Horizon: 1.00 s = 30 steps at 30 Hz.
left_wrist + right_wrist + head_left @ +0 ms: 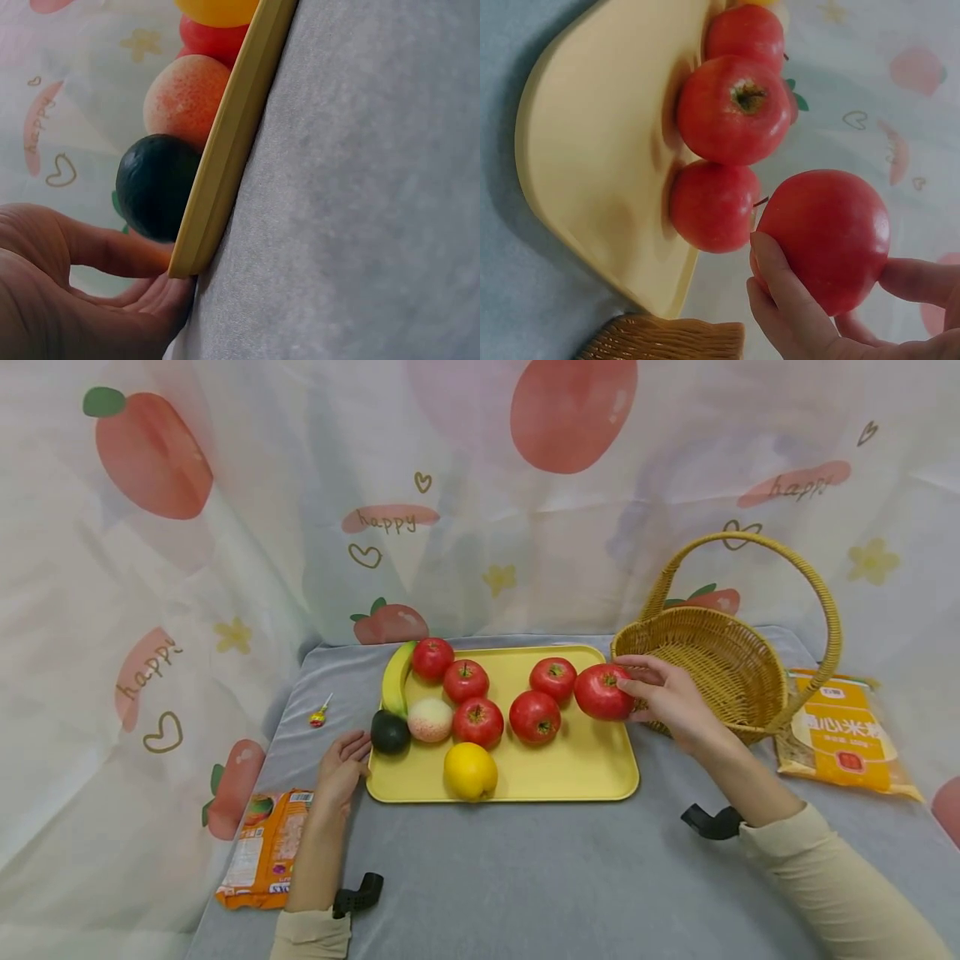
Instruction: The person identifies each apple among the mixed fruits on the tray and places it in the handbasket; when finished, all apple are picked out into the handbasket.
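In the head view my right hand (671,697) holds a red apple (600,692) over the right part of the yellow tray (577,768). The right wrist view shows that apple (825,240) between thumb and fingers, lifted off the tray. My left hand (345,768) is at the tray's left edge; its thumb and fingers pinch the rim (199,225) in the left wrist view. Close to it lies a dark green avocado (390,732). Beside that are a peach (431,720), a banana (396,681), several red apples (478,722) and a yellow round fruit (470,772).
A wicker basket (705,622) with a tall handle stands right of the tray, its inside bare. Beyond it lies a yellow snack bag (843,731). On the left are a lollipop (318,717) and an orange packet (262,852). A printed curtain (465,560) closes the back.
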Motion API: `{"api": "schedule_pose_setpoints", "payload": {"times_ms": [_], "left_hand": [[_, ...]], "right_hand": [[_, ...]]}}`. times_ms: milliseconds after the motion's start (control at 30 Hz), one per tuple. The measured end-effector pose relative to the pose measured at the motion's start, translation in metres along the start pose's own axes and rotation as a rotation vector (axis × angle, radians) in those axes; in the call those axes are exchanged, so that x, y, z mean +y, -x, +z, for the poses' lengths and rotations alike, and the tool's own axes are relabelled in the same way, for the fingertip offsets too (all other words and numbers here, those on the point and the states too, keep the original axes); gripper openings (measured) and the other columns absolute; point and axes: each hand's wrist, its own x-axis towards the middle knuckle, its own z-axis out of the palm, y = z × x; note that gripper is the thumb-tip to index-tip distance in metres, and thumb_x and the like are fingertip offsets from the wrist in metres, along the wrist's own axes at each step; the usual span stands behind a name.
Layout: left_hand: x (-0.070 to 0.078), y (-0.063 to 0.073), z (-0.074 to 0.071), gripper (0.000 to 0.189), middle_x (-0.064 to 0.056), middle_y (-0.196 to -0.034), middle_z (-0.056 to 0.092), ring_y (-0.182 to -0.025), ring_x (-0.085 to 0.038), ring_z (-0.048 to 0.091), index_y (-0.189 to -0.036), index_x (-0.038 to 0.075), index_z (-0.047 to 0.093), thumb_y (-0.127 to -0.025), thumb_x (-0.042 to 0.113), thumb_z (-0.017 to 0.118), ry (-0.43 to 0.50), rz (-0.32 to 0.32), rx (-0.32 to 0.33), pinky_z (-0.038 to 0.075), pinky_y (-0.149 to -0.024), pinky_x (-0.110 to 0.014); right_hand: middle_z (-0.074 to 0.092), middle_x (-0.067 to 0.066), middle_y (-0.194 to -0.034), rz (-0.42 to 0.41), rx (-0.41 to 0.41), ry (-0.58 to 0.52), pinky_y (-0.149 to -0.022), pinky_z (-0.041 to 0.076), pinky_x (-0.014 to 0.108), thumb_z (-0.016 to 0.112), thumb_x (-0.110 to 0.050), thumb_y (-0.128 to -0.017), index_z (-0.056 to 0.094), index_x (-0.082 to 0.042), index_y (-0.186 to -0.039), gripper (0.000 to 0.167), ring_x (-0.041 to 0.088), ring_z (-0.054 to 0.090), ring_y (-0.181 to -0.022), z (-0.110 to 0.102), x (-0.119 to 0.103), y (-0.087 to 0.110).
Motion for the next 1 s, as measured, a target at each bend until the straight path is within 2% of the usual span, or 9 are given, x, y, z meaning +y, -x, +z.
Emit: {"api": "schedule_pose_setpoints", "payload": {"times_ms": [367, 600, 733, 867, 1000], "left_hand": [[0.001, 0.001, 0.001, 0.081, -0.027, -0.158, 0.042, -0.149, -0.034, 0.040, -0.157, -0.008, 0.030, -0.079, -0.027, 0.041, 0.000, 0.002, 0.001, 0.033, -0.117, -0.046], [0.001, 0.002, 0.001, 0.080, -0.026, -0.158, 0.042, -0.149, -0.033, 0.040, -0.156, -0.008, 0.031, -0.079, -0.027, 0.041, 0.000, 0.000, 0.003, 0.033, -0.117, -0.046], [0.001, 0.002, 0.002, 0.080, -0.026, -0.158, 0.042, -0.149, -0.033, 0.040, -0.156, -0.007, 0.031, -0.080, -0.026, 0.042, -0.009, -0.004, 0.003, 0.034, -0.116, -0.045], [0.001, 0.002, 0.003, 0.079, -0.025, -0.157, 0.043, -0.149, -0.033, 0.041, -0.156, -0.007, 0.032, -0.080, -0.025, 0.043, -0.016, -0.010, 0.009, 0.039, -0.110, -0.038], [0.000, 0.001, 0.002, 0.079, -0.025, -0.156, 0.044, -0.147, -0.032, 0.043, -0.156, -0.007, 0.032, -0.080, -0.026, 0.042, -0.018, -0.010, 0.020, 0.044, -0.097, -0.023]], "right_hand": [[0.046, 0.022, -0.152, 0.004, 0.001, -0.027, -0.085, 0.060, 0.044, 0.058, -0.021, -0.107, 0.041, -0.004, -0.157, 0.056, 0.025, 0.058, -0.121, -0.009, -0.009, -0.005], [0.043, 0.022, -0.156, 0.015, -0.007, -0.053, -0.084, 0.060, 0.043, 0.058, -0.022, -0.107, 0.040, -0.004, -0.157, 0.056, 0.036, 0.052, -0.131, -0.014, -0.013, -0.009], [0.043, 0.021, -0.154, 0.027, -0.007, -0.060, -0.087, 0.058, 0.047, 0.058, -0.023, -0.107, 0.040, -0.003, -0.157, 0.057, 0.027, 0.057, -0.124, -0.019, -0.014, -0.010], [0.045, 0.020, -0.153, 0.035, -0.003, -0.053, -0.089, 0.058, 0.048, 0.058, -0.024, -0.107, 0.041, -0.003, -0.156, 0.056, 0.016, 0.062, -0.113, -0.024, -0.016, -0.010], [0.045, 0.019, -0.153, 0.040, 0.005, -0.047, -0.089, 0.058, 0.048, 0.059, -0.026, -0.107, 0.042, -0.004, -0.156, 0.057, 0.014, 0.063, -0.110, -0.029, -0.019, -0.012]]}}
